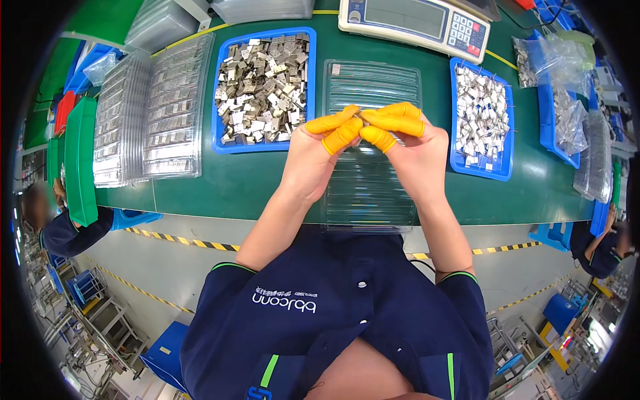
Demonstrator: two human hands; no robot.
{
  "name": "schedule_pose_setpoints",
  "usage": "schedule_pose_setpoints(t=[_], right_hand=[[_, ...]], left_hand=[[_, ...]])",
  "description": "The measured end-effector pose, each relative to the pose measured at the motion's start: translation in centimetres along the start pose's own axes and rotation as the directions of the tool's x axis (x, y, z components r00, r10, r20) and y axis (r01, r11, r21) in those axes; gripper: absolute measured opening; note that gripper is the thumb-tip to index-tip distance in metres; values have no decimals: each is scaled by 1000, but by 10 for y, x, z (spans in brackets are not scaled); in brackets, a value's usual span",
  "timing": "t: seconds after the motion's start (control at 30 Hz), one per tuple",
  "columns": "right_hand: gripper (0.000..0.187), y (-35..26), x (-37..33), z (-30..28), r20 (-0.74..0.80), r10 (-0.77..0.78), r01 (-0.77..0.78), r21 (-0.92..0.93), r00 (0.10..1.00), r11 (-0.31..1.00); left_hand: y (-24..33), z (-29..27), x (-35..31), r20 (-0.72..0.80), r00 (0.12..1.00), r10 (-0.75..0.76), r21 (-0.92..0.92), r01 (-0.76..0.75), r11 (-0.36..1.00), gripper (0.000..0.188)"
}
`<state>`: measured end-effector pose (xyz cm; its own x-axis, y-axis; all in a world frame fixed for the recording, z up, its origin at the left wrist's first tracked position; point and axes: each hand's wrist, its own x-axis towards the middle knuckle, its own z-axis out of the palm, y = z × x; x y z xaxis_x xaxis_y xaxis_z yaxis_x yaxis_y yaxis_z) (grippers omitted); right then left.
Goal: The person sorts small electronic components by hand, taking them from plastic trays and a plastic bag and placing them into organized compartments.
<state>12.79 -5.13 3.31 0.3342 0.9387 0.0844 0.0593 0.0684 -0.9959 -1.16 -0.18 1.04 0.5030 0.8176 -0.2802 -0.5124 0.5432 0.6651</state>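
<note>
Yellow finger cots cover the fingertips of both my hands, which meet over the middle of the bench. My left hand [320,143] pinches a small metal part [361,116] from one side, and my right hand [410,140] pinches it from the other. Fingertips hide most of the part, so its exact kind does not show. Below the hands lies a clear ribbed plastic tray [370,183], reaching the bench's near edge. To the left, a blue bin [216,110] is heaped with silvery metal shells; to the right, another blue bin [511,133] holds small white-and-metal pieces.
A digital weighing scale [407,20] stands at the far edge of the green bench [253,183]. Stacked clear trays [147,113] with parts and a green bin [81,160] are at left. Plastic bags [563,60] and more blue bins lie at right. Co-workers sit at both sides.
</note>
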Motion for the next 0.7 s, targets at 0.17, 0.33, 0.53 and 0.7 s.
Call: schedule_pose_setpoints(t=[0.17,0.33,0.53,0.7], right_hand=[[16,17,45,1,-8,-262,235,-413,965,880],[14,43,81,6,203,-417,381,-832,886,404],[15,63,87,13,288,-501,471,-834,816,286],[19,39,78,-18,227,-525,397,-887,820,237]], left_hand=[[17,-20,20,-26,980,198,322,-179,929,33],[34,-41,10,-41,881,471,547,-374,749,26],[41,-58,2,131,750,648,913,-346,215,21],[62,-55,25,366,708,604,925,-347,-153,21]])
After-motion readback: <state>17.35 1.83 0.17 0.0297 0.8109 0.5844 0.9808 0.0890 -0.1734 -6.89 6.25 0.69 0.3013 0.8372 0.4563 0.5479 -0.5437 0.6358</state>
